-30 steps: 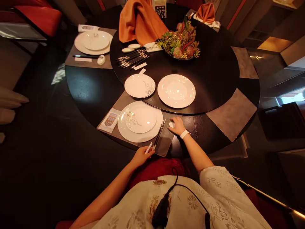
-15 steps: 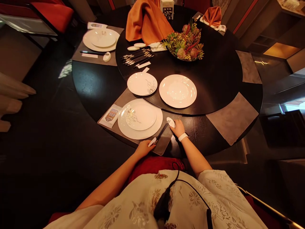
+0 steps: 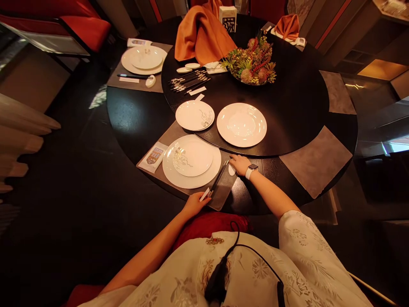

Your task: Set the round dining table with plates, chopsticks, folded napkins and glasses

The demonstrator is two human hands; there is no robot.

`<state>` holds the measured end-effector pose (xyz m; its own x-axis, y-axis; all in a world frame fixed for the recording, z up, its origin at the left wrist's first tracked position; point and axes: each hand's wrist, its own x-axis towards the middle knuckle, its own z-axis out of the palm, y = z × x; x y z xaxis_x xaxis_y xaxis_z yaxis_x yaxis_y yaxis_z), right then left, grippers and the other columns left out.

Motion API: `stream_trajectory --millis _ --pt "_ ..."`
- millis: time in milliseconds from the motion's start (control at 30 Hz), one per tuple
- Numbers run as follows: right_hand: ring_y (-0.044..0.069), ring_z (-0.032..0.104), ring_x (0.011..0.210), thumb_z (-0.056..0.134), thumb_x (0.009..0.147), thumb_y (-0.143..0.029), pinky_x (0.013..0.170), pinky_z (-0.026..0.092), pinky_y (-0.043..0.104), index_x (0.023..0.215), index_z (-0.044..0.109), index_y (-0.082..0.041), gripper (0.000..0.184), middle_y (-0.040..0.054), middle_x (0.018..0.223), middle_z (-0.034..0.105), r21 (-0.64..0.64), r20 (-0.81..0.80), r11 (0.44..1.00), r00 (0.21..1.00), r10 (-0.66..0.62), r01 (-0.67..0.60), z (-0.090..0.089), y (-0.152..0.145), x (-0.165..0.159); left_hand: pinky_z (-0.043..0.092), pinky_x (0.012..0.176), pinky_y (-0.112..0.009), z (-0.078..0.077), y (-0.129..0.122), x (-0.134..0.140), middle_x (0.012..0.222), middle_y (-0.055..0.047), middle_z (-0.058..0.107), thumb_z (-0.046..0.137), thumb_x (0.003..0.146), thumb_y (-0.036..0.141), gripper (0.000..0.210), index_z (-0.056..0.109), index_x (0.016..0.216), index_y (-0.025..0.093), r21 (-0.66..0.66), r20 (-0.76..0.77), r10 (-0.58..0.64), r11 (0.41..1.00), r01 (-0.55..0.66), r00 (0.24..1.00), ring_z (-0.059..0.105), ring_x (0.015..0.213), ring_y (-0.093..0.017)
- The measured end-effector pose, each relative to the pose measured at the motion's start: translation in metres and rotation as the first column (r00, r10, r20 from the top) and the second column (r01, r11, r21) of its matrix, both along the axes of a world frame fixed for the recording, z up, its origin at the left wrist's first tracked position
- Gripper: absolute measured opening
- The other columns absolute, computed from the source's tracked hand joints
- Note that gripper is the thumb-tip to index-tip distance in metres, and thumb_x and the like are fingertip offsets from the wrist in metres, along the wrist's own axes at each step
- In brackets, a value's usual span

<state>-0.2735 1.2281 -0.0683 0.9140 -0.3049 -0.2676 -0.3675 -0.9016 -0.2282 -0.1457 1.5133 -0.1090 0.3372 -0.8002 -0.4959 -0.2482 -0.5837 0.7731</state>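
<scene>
My left hand (image 3: 195, 204) is closed around the lower end of black chopsticks (image 3: 220, 175) with a small white paper slip (image 3: 205, 194) at the fingers. The chopsticks slant up and away, their tips beside a white oval chopstick rest (image 3: 231, 168). Over the right side of that rest lies my right hand (image 3: 240, 164), palm down, fingers stretched out flat; a watch is on its wrist. Left of the chopsticks, a small patterned plate (image 3: 193, 158) sits on a larger white plate (image 3: 171, 175), on a grey placemat (image 3: 225, 192). A wrapped packet (image 3: 153, 157) lies on the mat's left side.
The dark turntable (image 3: 294, 111) bears a stack of plates (image 3: 194, 115), a wide white plate (image 3: 241, 124), several chopsticks (image 3: 188, 81), orange cloth (image 3: 204, 38) and a flower arrangement (image 3: 252, 64). Another place setting (image 3: 142, 59) is at left; a bare placemat (image 3: 319, 160) lies at right.
My right hand has loosened from the chopstick rest and turned palm down, fingers reaching past it. The left hand stays at the chopsticks. The view has shifted slightly.
</scene>
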Motion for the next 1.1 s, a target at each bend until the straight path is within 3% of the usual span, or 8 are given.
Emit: stream_trajectory --millis 133,233,367,500,667,833,1100 --pt "0.028 0.058 0.104 0.066 0.085 -0.019 0.089 0.045 0.036 0.108 0.067 -0.012 0.024 0.018 0.114 0.062 0.023 -0.03 0.97 0.97 -0.242 0.242 -0.003 0.002 -0.01 0.042 0.066 -0.029 0.0 -0.002 0.0 0.074 -0.005 0.07 0.058 0.077 0.048 0.036 0.073 0.082 0.016 -0.002 0.07 -0.056 0.998 0.057 0.996 0.06 0.069 -0.021" --pt "0.026 0.06 0.1 0.071 0.084 -0.029 0.088 0.046 0.034 0.104 0.066 -0.012 0.027 0.0155 0.108 0.063 0.08 0.002 0.911 0.913 -0.407 0.406 -0.011 0.012 -0.018 0.042 0.067 -0.028 -0.001 -0.007 0.002 0.076 -0.005 0.071 0.06 0.078 0.045 0.032 0.073 0.081 0.016 0.02 0.11 -0.083 0.996 0.082 0.99 0.062 0.072 -0.021" --pt "0.025 0.059 0.097 0.069 0.085 -0.03 0.087 0.047 0.034 0.102 0.065 -0.012 0.025 0.014 0.105 0.062 0.115 0.031 0.854 0.857 -0.514 0.507 -0.019 0.027 -0.019 0.042 0.069 -0.028 -0.001 -0.016 0.005 0.077 -0.005 0.071 0.062 0.079 0.04 0.026 0.072 0.082 0.016 0.055 0.158 -0.101 0.994 0.093 0.982 0.063 0.073 -0.022" --pt "0.023 0.058 0.097 0.069 0.085 -0.027 0.089 0.047 0.034 0.102 0.065 -0.012 0.022 0.0132 0.106 0.061 0.131 0.049 0.85 0.853 -0.519 0.51 -0.019 0.03 -0.018 0.043 0.071 -0.029 0.003 -0.02 0.003 0.08 -0.005 0.071 0.063 0.082 0.037 0.022 0.07 0.085 0.016 0.105 0.249 -0.13 0.989 0.107 0.96 0.063 0.075 -0.021" --pt "0.023 0.057 0.099 0.068 0.086 -0.025 0.089 0.046 0.033 0.103 0.065 -0.012 0.022 0.013 0.108 0.059 0.133 0.056 0.855 0.857 -0.512 0.502 -0.02 0.027 -0.018 0.046 0.08 -0.032 0.005 -0.019 -0.007 0.098 -0.009 0.068 0.069 0.081 0.03 0.025 0.065 0.1 0.015 -0.004 0.383 -0.074 0.997 0.082 0.921 0.062 0.091 -0.023" --pt "0.023 0.058 0.099 0.067 0.086 -0.026 0.09 0.047 0.033 0.106 0.065 -0.012 0.024 0.0136 0.11 0.059 0.118 0.059 0.854 0.855 -0.515 0.506 -0.022 0.029 -0.018 0.046 0.083 -0.032 0.001 -0.02 -0.009 0.097 -0.009 0.067 0.063 0.082 0.02 0.017 0.065 0.098 0.015 -0.059 0.412 -0.071 0.993 0.104 0.909 0.061 0.091 -0.023" --pt "0.023 0.058 0.099 0.069 0.084 -0.024 0.093 0.046 0.033 0.104 0.066 -0.011 0.024 0.0133 0.108 0.061 0.127 0.093 0.847 0.844 -0.528 0.516 -0.028 0.026 -0.016 0.047 0.085 -0.035 -0.008 -0.019 -0.01 0.092 -0.01 0.069 0.06 0.082 0.023 0.014 0.067 0.092 0.016 -0.121 0.455 -0.051 0.986 0.119 0.889 0.062 0.09 -0.025"
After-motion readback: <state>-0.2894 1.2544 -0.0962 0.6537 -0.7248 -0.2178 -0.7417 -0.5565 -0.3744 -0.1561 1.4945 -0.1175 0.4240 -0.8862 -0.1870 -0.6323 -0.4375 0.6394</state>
